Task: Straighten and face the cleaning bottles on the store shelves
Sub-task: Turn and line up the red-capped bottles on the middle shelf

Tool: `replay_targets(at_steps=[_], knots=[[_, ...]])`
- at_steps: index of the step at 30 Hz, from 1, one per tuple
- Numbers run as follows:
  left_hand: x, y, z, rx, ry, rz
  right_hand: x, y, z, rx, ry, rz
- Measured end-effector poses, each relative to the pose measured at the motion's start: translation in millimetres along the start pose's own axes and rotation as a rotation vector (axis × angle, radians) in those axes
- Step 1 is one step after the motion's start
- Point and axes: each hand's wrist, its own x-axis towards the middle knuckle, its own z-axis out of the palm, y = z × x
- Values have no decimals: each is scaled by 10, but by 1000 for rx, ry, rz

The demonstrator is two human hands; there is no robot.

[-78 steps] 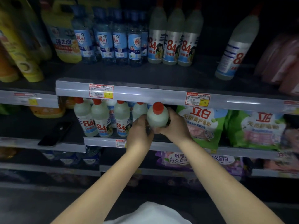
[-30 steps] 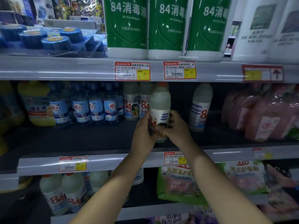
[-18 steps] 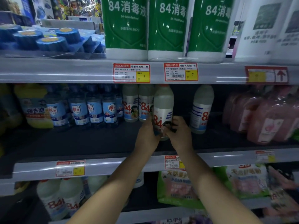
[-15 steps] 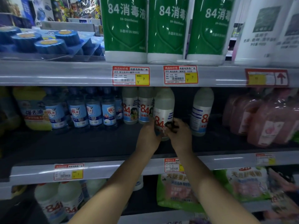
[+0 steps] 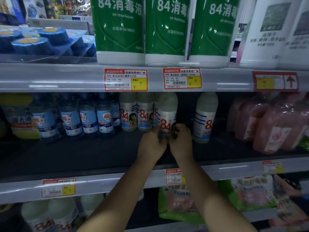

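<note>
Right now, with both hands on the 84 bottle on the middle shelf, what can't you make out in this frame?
- Held 84 bottle: its base, behind the left hand and right hand; its cap, behind the upper shelf rail.
- Whether it stands on the middle shelf or is lifted: the hands cover the contact.
- Green 84 jugs: tops cut off by the frame's top edge.
- Price tag: small print too blurred to read.

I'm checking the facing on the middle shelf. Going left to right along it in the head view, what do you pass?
Yellow jug → blue-label bottles → two white 84 bottles → the held 84 bottle, gripped by left hand and right hand → lone 84 bottle → pink bottles.
</note>
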Motion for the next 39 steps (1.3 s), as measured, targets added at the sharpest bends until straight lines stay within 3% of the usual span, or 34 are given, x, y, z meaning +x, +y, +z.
replay_targets(at_steps=[9, 15, 25, 33, 39], knots=[[39, 61, 8, -66, -157, -142, 18, -42, -11, -11, -184, -85], [-4, 93, -46, -29, -6, -69, -24, -74, -25, 96, -172, -52], [7, 35, -1, -40, -160, -115, -12, -64, -41, 14, -273, -49], [-8, 78, -44, -25, -155, -140, -18, -63, -32, -31, -226, -109], [-304, 170, -288, 64, -37, 54, -326, -195, -102, -130, -59, -349]])
